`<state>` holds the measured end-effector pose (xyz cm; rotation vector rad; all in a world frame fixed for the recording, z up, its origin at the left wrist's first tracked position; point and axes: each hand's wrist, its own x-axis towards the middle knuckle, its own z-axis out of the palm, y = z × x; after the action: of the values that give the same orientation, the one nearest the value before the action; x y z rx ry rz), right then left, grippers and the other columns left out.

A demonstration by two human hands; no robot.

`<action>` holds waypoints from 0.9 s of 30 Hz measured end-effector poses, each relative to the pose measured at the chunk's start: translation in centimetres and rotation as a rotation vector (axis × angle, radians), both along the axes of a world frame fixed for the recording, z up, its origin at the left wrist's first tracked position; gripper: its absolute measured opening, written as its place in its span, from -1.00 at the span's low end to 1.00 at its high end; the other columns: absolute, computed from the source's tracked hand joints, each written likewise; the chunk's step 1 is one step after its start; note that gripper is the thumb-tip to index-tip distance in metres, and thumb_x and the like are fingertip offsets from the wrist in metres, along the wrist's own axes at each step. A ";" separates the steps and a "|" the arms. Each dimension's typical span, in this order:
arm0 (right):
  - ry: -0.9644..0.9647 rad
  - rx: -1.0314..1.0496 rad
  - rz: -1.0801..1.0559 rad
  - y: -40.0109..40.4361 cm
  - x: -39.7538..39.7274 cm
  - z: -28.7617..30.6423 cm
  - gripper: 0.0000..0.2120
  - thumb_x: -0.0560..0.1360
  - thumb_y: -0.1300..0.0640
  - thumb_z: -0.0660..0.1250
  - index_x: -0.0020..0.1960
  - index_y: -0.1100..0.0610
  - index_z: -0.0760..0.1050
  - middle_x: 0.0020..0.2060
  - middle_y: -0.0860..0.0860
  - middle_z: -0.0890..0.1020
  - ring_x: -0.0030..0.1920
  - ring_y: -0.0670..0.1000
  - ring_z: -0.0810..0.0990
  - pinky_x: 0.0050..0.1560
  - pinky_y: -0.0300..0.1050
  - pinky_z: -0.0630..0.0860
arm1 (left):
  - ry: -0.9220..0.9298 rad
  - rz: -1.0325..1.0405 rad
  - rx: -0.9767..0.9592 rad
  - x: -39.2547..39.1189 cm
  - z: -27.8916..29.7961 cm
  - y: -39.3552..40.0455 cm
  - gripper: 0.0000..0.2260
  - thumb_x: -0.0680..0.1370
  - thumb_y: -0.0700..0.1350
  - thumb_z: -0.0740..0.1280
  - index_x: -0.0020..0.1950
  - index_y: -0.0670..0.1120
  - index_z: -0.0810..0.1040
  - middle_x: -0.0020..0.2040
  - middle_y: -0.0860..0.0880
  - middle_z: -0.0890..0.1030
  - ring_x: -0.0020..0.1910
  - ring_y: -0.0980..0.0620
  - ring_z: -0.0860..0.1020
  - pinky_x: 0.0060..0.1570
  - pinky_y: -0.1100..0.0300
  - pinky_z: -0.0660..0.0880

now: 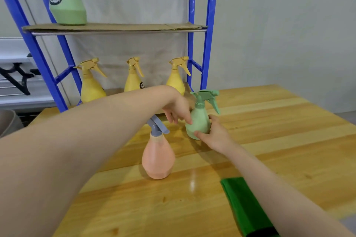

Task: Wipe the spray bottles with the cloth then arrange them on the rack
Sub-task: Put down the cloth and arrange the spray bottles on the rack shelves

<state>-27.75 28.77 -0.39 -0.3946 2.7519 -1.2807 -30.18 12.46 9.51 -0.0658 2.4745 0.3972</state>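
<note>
Both hands met on the small mint-green plastic spray bottle (198,121), which stood upright on the pale wooden tabletop (279,121) just in front of the blue metal rack (204,25). From its right side the right hand (215,134) cupped the bottle's rounded belly, the thumb laid across the front near the base and the fingers curled round behind it. At the end of an arm stretched across from the left, the left hand (179,109) hung with loosely bent fingers, its fingertip touching the bottle's left shoulder; whether it truly held on I could not tell.

Just nearer to me and to the left stood a peach-pink pear-shaped spray bottle with a grey trigger head (158,158), upright and untouched, partly under the left forearm. A folded dark green cloth (244,206) lay flat on the table near its front edge, partly beneath the right forearm, with no hand on it.

On the rack's lower level three yellow spray bottles (133,81) stood in a row, spaced apart, with their triggers pointing right. Higher up, on the cardboard-lined shelf (115,27), a large pale green bottle with a dark round label (67,5) sat towards the left end, its top cut off from sight.
</note>
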 end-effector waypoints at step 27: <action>0.280 -0.028 -0.026 -1.7 -0.1 11.2 -0.30 0.38 -0.25 0.44 0.40 0.00 0.31 0.06 -0.05 0.62 0.02 0.03 0.64 0.02 -0.01 0.56 | 0.465 0.036 0.565 5.4 6.1 -4.2 -0.22 0.49 -0.19 0.46 0.54 0.14 0.07 0.31 -0.09 0.43 0.09 -0.01 0.55 0.05 0.11 0.56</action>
<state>-27.86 27.09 10.77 -0.5848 2.9767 -1.3663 -24.80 8.31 15.61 0.2410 2.7021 1.2265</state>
